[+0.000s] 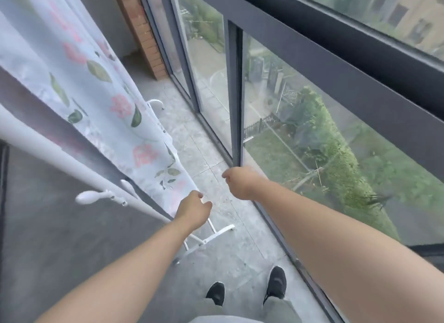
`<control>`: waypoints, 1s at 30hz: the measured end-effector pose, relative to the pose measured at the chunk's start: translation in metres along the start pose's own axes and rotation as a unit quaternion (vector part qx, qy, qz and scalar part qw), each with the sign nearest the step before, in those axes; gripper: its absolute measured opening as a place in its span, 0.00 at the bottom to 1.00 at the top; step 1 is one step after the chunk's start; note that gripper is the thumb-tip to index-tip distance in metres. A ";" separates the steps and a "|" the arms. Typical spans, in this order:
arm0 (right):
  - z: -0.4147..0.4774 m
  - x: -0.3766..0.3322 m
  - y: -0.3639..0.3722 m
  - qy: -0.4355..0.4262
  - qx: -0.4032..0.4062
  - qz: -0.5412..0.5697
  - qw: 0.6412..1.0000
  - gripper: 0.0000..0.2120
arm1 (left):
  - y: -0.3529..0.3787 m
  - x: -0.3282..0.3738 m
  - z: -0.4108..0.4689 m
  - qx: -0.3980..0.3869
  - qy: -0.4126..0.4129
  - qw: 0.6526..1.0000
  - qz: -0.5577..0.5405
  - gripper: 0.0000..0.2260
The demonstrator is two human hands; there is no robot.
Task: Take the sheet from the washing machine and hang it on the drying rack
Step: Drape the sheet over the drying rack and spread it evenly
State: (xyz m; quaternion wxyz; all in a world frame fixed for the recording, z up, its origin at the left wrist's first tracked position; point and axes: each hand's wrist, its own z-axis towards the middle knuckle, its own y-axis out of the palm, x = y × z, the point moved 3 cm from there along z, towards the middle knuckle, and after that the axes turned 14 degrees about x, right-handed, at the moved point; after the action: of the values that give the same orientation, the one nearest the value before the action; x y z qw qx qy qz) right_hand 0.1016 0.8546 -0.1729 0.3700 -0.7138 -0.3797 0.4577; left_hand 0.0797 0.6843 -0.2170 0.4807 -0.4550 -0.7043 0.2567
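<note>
Floral sheet point(101, 87) x1 | rack point(60, 154) x1 | hands x2: left hand point(192, 209) unclear, right hand point(237, 183) clenched

Grey tiled floor point(216, 154) runs beside full-height windows in dark frames point(234, 94). A brick column point(141, 29) stands at the far end. Outside, below: green hedge point(336, 154), dark fence point(259, 124).

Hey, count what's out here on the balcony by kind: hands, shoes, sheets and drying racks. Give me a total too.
2 hands: left hand, right hand
2 black shoes: left shoe, right shoe
1 floral sheet
1 white drying rack
Total: 6
</note>
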 end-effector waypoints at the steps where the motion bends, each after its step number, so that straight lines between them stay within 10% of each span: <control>1: 0.005 0.004 -0.001 -0.015 -0.014 -0.007 1.000 0.19 | 0.001 0.003 0.001 0.014 -0.026 0.999 -0.014 0.23; 7: 0.051 0.008 0.000 -0.035 -0.047 0.008 0.998 0.20 | 0.004 0.001 0.011 0.062 -0.210 0.953 -0.208 0.26; 9: 0.060 -0.001 0.009 -0.038 -0.066 0.017 0.997 0.19 | 0.010 -0.012 0.008 0.025 -0.251 0.934 -0.255 0.12; 20: 0.079 -0.039 0.071 -0.082 -0.148 -0.013 0.986 0.19 | 0.029 -0.144 -0.010 0.000 -0.375 0.909 -0.184 0.10; 30: 0.082 -0.046 0.149 -0.055 -0.150 0.018 0.987 0.16 | 0.032 -0.201 0.018 0.121 -0.305 0.926 -0.189 0.08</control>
State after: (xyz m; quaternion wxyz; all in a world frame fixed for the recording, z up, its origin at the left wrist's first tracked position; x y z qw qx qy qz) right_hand 0.0421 0.7636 -0.3118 0.2290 -0.7419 -0.4505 0.4407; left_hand 0.1007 0.5220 -0.3395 0.3338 -0.1515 -0.8534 0.3706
